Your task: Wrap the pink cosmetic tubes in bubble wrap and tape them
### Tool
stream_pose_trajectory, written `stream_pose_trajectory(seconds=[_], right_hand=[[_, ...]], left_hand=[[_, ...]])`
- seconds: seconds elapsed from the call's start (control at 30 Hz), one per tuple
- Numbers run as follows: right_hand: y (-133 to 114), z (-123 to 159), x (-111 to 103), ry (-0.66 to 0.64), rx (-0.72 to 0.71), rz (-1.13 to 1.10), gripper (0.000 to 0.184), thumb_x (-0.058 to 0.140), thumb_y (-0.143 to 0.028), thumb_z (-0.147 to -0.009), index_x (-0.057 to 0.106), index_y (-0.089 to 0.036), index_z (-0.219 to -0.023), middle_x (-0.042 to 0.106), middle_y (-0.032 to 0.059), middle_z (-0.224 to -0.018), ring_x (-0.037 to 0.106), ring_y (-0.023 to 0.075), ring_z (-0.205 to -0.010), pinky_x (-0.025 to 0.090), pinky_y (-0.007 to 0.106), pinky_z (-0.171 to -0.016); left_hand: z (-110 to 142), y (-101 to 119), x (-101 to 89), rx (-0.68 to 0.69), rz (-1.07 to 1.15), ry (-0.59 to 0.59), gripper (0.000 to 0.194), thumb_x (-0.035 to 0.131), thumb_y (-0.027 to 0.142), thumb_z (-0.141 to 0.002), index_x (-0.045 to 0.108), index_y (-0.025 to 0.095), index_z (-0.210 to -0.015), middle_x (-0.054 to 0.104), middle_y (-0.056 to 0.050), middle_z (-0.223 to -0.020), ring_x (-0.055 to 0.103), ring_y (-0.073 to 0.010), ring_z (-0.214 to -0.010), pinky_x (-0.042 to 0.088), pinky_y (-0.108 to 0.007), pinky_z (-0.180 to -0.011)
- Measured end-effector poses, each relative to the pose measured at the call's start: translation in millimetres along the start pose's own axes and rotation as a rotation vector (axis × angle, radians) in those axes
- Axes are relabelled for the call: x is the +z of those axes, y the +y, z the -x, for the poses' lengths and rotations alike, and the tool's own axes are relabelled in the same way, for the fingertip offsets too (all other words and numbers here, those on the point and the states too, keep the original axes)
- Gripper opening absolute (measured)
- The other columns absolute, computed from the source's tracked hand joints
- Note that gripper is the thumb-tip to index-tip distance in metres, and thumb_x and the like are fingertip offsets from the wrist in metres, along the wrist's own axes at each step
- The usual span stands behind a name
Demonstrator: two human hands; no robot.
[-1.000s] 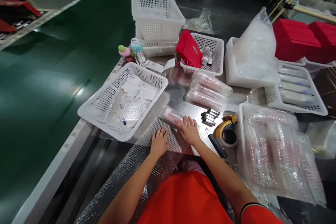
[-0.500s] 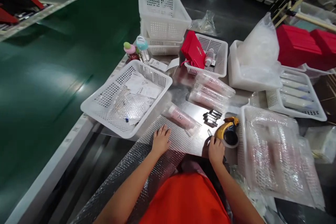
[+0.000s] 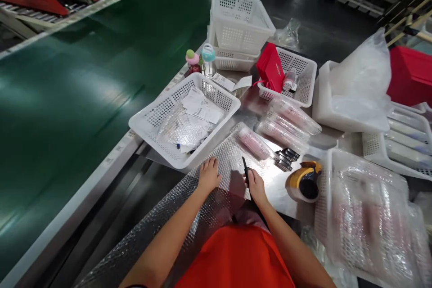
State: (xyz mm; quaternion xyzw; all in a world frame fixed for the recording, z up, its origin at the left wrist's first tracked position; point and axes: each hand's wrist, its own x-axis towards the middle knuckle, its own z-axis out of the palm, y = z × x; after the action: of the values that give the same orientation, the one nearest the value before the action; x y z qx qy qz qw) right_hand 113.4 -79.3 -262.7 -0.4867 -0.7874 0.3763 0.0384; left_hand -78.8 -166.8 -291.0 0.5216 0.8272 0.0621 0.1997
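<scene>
My left hand (image 3: 209, 175) lies flat on a sheet of bubble wrap (image 3: 189, 198), fingers stretched forward. In my right hand (image 3: 255, 184) is a slim black utility knife (image 3: 245, 166), its tip pointing up and away from me over the metal tabletop. Just beyond both hands a pink bottle (image 3: 254, 141) in clear wrap rests at the far end of the bubble wrap. Several small black boxes (image 3: 286, 158) lie beside the bottle, to its right. A yellow tape dispenser (image 3: 305, 181) stands right of my right hand, apart from it.
On the left a white basket (image 3: 184, 166) holds papers and bubble-wrapped items, beside a green conveyor belt (image 3: 101, 54). Wrapped pink bottles (image 3: 286, 123) lie farther back. Another basket (image 3: 324, 189) of wrapped packs stands right. Stacked baskets (image 3: 241, 36) and a red bag (image 3: 271, 68) are behind.
My right hand has moved left from beside the tape dispenser to the bubble wrap's edge, the knife now raised in it. My left hand stays on the wrap. The view has turned left.
</scene>
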Motion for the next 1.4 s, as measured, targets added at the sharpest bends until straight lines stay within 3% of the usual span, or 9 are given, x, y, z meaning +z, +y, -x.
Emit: stream_pose_trajectory(seconds=[0.1,0.2,0.33,0.47,0.77,1.03,1.17,1.33,1.4], right_hand=[[-29,-22,7,-0.134,-0.067,0.134,0.035,0.033,-0.034,-0.105,0.063,-0.017,-0.108,0.073,0.0061,-0.092,0.070,0.0170,-0.083,0.054,0.026,-0.077],[-43,-34,14,-0.166,-0.056,0.280,0.025,0.043,-0.030,-0.103,0.062,-0.018,-0.115,0.074,0.0085,-0.099,0.071,0.0196,-0.092,0.053,0.028,-0.081],[-58,-49,28,-0.187,-0.017,0.497,0.032,0.039,-0.033,-0.105,0.057,-0.015,-0.124,0.071,0.0160,-0.106,0.073,0.0251,-0.092,0.054,0.035,-0.078],[-74,-64,43,-0.214,-0.048,0.609,0.033,0.033,-0.030,-0.106,0.054,-0.014,-0.125,0.069,0.0177,-0.109,0.072,0.0262,-0.096,0.054,0.035,-0.077],[-88,-72,56,-0.252,-0.112,0.697,0.030,0.030,-0.015,-0.103,0.052,-0.013,-0.123,0.069,0.0162,-0.106,0.072,0.0236,-0.094,0.054,0.032,-0.076],[-89,-78,64,-0.293,-0.128,0.735,0.032,0.032,-0.014,-0.102,0.049,-0.013,-0.129,0.068,0.0181,-0.109,0.072,0.0238,-0.097,0.055,0.033,-0.078],[-47,-36,30,-0.341,-0.079,0.765,0.034,0.031,-0.014,-0.101,0.049,-0.016,-0.130,0.068,0.0165,-0.109,0.072,0.0235,-0.096,0.055,0.031,-0.077],[60,75,-61,-0.364,0.197,0.864,0.037,0.029,-0.020,-0.100,0.058,-0.027,-0.121,0.070,0.0143,-0.098,0.075,0.0249,-0.081,0.053,0.032,-0.064],[92,105,-82,-0.278,0.296,0.873,0.037,0.030,-0.026,-0.101,0.057,-0.024,-0.125,0.069,0.0143,-0.099,0.074,0.0267,-0.081,0.053,0.033,-0.063]], left_hand=[[0,-5,1.3,-0.020,0.029,0.004,0.064,0.062,0.023,-0.086,0.043,0.007,-0.145,0.041,-0.022,-0.157,0.038,-0.0335,-0.145,0.032,-0.045,-0.118],[0,-9,4.6,-0.039,0.054,0.006,0.066,0.063,0.022,-0.086,0.041,0.007,-0.146,0.040,-0.021,-0.157,0.033,-0.0338,-0.148,0.032,-0.044,-0.120],[-2,-12,7.8,-0.057,0.077,0.008,0.067,0.065,0.018,-0.084,0.042,0.004,-0.145,0.040,-0.022,-0.157,0.034,-0.0337,-0.148,0.033,-0.042,-0.121],[-3,-11,9.4,-0.065,0.084,0.024,0.068,0.065,0.011,-0.080,0.043,0.004,-0.144,0.041,-0.023,-0.157,0.036,-0.0342,-0.147,0.033,-0.044,-0.122],[-2,-14,13.9,-0.092,0.084,0.059,0.068,0.061,0.006,-0.077,0.043,0.004,-0.143,0.043,-0.025,-0.154,0.042,-0.0340,-0.144,0.035,-0.045,-0.121],[-1,-17,14.7,-0.094,0.066,0.056,0.069,0.063,0.007,-0.077,0.044,0.004,-0.143,0.044,-0.023,-0.155,0.042,-0.0331,-0.144,0.035,-0.043,-0.121],[-1,-20,16.7,-0.085,0.061,0.057,0.068,0.067,0.022,-0.084,0.042,0.007,-0.145,0.043,-0.025,-0.155,0.041,-0.0345,-0.145,0.035,-0.047,-0.120],[-3,-21,18.9,-0.065,0.041,0.049,0.072,0.070,0.031,-0.085,0.043,0.004,-0.145,0.043,-0.027,-0.154,0.041,-0.0363,-0.144,0.036,-0.045,-0.119],[0,-19,17.6,-0.053,0.031,0.062,0.074,0.070,0.030,-0.085,0.042,0.004,-0.148,0.044,-0.027,-0.153,0.042,-0.0371,-0.143,0.037,-0.046,-0.118]])
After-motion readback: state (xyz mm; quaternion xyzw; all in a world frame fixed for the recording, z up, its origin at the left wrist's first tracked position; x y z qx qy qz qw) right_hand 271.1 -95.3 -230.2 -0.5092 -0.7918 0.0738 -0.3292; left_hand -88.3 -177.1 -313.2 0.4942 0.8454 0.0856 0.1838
